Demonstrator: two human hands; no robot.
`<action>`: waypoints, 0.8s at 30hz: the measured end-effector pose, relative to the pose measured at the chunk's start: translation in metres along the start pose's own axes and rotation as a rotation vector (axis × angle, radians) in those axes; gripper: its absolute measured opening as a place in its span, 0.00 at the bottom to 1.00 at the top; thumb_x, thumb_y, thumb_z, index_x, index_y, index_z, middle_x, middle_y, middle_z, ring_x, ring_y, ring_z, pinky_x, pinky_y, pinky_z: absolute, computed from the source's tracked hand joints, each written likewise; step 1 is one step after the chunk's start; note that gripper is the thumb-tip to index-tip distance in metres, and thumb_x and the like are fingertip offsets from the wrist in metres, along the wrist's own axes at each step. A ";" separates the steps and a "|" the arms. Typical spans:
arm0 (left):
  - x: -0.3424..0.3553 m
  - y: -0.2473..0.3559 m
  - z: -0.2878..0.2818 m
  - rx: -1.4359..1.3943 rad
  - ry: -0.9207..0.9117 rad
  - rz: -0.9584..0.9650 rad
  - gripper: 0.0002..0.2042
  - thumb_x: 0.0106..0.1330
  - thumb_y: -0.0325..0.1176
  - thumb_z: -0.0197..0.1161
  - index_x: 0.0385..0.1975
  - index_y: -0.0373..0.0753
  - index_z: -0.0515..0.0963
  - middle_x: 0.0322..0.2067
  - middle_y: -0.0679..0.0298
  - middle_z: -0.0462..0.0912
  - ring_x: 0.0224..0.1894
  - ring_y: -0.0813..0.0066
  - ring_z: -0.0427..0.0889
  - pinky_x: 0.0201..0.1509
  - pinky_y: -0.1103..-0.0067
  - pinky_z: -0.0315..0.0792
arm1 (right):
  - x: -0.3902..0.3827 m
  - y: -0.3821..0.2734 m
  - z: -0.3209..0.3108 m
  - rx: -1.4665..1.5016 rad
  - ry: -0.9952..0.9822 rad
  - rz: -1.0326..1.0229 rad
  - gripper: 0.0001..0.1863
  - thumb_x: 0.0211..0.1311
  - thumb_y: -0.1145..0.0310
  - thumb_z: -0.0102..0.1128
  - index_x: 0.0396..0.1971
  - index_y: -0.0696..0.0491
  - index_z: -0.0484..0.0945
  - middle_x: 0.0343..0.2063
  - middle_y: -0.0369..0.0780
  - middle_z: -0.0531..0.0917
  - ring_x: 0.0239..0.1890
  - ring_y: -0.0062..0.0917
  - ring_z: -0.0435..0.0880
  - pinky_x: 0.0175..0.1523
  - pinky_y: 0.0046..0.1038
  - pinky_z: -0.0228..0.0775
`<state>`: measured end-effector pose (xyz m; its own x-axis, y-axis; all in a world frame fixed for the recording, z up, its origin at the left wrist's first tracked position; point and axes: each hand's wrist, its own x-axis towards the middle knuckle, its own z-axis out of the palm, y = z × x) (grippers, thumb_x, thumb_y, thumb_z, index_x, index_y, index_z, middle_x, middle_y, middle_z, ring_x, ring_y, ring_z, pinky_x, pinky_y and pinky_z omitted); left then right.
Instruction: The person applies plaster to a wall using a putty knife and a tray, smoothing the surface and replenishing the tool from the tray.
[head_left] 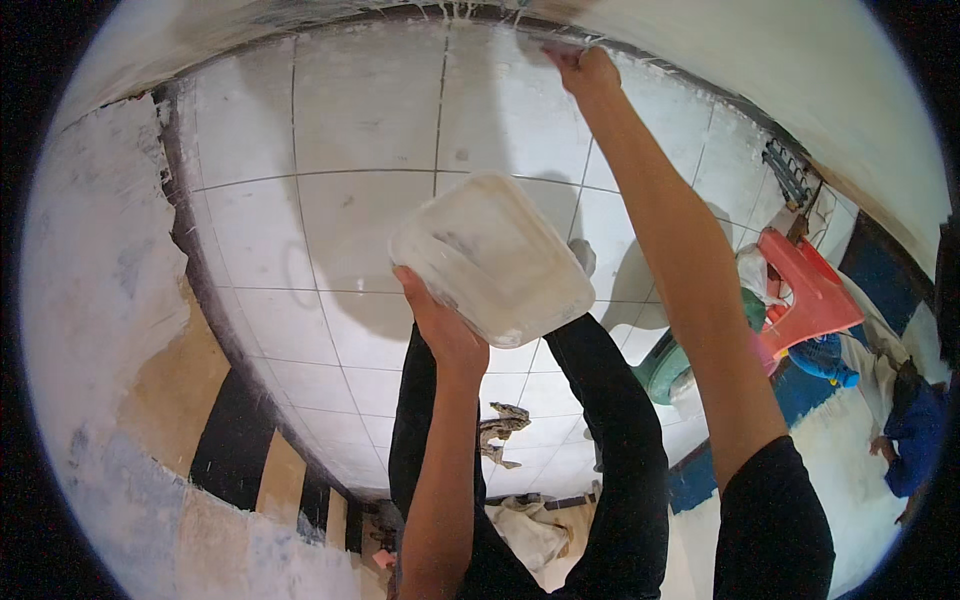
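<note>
A pale, translucent rectangular plastic tub (495,260) with rounded corners is held in my left hand (445,330), above the floor in front of my legs. My fingers grip its near left side, and whitish smears mark the tub. Stretched far forward, my right hand (590,70) is at the dark seam where the tiled floor meets the far wall. Its fingers look curled and are partly blurred; what they hold, if anything, cannot be made out. White drips and smears show along that seam (470,14).
White tiles (365,110) cover the floor, bounded by a patchy wall (100,300) on the left. At right stand a red plastic stool (810,295), a green bucket (660,370) and a blue bottle (825,360). Another person's blue sleeve (915,440) shows beyond. A crumpled rag (505,425) lies between my legs.
</note>
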<state>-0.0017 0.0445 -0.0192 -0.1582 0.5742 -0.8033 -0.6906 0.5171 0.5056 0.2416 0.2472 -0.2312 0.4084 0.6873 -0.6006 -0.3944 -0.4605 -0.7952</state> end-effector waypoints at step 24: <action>0.000 0.022 -0.053 0.016 -0.009 0.019 0.37 0.71 0.63 0.41 0.68 0.38 0.55 0.65 0.57 0.62 0.67 0.62 0.61 0.71 0.67 0.56 | -0.201 -0.126 0.039 0.683 -0.218 0.092 0.20 0.69 0.77 0.43 0.58 0.69 0.63 0.59 0.52 0.69 0.61 0.42 0.70 0.67 0.41 0.65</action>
<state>-0.0542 0.0230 -0.0249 -0.1653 0.5897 -0.7906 -0.6759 0.5160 0.5262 0.1768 0.1891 -0.0075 0.2032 0.7917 -0.5761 -0.8750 -0.1172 -0.4696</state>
